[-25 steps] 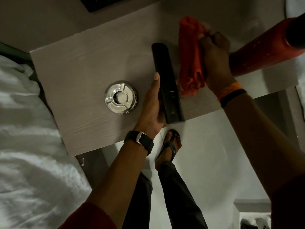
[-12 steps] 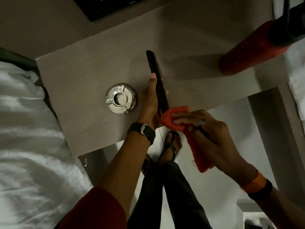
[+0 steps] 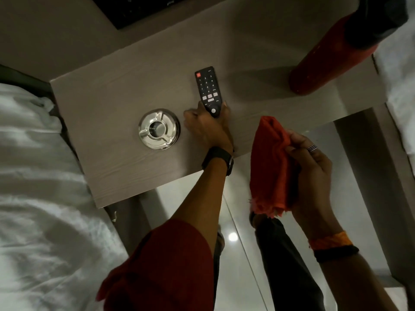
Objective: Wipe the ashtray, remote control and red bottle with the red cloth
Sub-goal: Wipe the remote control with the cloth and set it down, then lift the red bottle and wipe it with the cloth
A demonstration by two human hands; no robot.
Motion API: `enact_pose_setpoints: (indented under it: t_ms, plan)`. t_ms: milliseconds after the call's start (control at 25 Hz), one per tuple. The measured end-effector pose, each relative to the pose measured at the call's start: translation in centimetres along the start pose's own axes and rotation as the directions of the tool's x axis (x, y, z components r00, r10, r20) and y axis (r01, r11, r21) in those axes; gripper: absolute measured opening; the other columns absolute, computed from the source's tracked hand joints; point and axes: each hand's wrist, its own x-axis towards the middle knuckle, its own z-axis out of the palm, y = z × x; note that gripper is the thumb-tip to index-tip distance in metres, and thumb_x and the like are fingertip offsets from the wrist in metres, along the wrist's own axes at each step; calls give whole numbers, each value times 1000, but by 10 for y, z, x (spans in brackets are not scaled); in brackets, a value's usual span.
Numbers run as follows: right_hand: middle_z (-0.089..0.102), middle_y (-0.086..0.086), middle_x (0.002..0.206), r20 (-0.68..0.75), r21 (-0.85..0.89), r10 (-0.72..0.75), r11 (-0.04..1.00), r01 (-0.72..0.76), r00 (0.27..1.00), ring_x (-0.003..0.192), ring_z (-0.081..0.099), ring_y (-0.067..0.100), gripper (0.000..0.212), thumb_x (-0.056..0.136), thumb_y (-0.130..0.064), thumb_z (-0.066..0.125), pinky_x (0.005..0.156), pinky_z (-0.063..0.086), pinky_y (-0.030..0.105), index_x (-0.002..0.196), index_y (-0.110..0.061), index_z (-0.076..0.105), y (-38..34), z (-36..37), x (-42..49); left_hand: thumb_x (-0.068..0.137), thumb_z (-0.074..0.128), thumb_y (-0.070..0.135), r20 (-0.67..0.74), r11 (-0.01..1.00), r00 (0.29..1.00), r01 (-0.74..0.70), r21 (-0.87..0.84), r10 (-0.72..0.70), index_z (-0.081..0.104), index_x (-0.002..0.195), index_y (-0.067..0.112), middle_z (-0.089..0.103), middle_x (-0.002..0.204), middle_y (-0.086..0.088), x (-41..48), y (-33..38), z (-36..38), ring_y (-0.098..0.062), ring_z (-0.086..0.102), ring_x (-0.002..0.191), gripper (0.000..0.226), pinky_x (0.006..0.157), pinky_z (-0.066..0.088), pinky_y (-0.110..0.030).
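1. While the left hand (image 3: 207, 126) grips the remote control (image 3: 208, 90) by its near end, buttons face up, over the wooden table (image 3: 116, 108).
2. Right hand (image 3: 311, 173) pinches the bunched red cloth (image 3: 270, 167), held off the table's near edge.
3. Silver ashtray (image 3: 159, 129) sits just left of the left hand.
4. Red bottle (image 3: 330, 55) stands at the far right corner, well apart.
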Motion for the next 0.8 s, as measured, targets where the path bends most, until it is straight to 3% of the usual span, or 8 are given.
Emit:
enact_pose_setpoints:
  t_ms: [160,320,400,480,560,640,720,800]
  plan:
    - [75,-20,92,-13,50,71,996,-70,997,91,70,2,33,99,-5,47,90,55,31,95,-29,71,-8,-22,16,85,75,40,-66,1000,998,19,1,-19,60,122,7,52,124,-16,-6,10,5,-32,53,115,52,90,53,-38]
    - [74,-9,102,-21,279,255,930,-239,967,96,70,17,30,96,-16,47,82,57,39,101,-30,72,-28,-59,33,82,74,49,-71,997,997,40,70,-35,43,145,7,39,144,-21,-23,43,-10,-35,37,133,82,111,36,-39]
    - [69,-4,94,-36,448,309,855,-261,950,84,66,15,24,96,-19,45,74,55,34,100,-24,68,-38,-75,45,85,73,43,-117,963,958,-268,-29,263,45,145,9,44,141,-21,-38,83,-18,-32,40,129,75,107,38,-26]
    - [65,1,98,-60,587,301,782,-210,952,84,64,16,29,97,-18,40,76,54,33,116,-14,62,-50,-88,62,88,67,43,-117,779,791,-612,-138,601,51,140,9,49,138,-21,-56,136,-18,-29,43,127,64,104,36,-16]
    - [65,9,115,-87,653,245,746,-130,966,94,64,22,44,98,-15,34,78,59,33,137,-9,53,-63,-92,81,88,63,49,-37,562,567,-822,-92,823,55,138,11,48,142,-23,-63,183,-11,-34,43,131,63,108,39,-26]
    - [60,16,135,-128,660,130,751,-13,983,105,63,26,45,99,-13,34,78,60,35,141,-11,51,-76,-86,96,89,63,53,193,482,471,-876,-13,861,55,139,19,39,151,-21,-61,216,-3,-34,38,137,62,109,41,-31]
    - [58,9,139,-162,519,-78,841,152,984,109,65,21,42,100,-22,38,85,61,35,139,-23,53,-85,-63,106,92,63,47,396,573,519,-819,-21,757,56,136,22,36,149,-18,-49,226,-2,-30,39,133,51,101,42,-18]
    - [54,-1,142,-102,240,-278,925,295,955,122,60,13,41,100,-38,38,101,55,45,140,-39,47,-85,-25,115,96,60,36,409,707,618,-699,-107,672,59,125,16,39,137,-18,-30,221,-9,-25,47,123,35,91,43,-11]
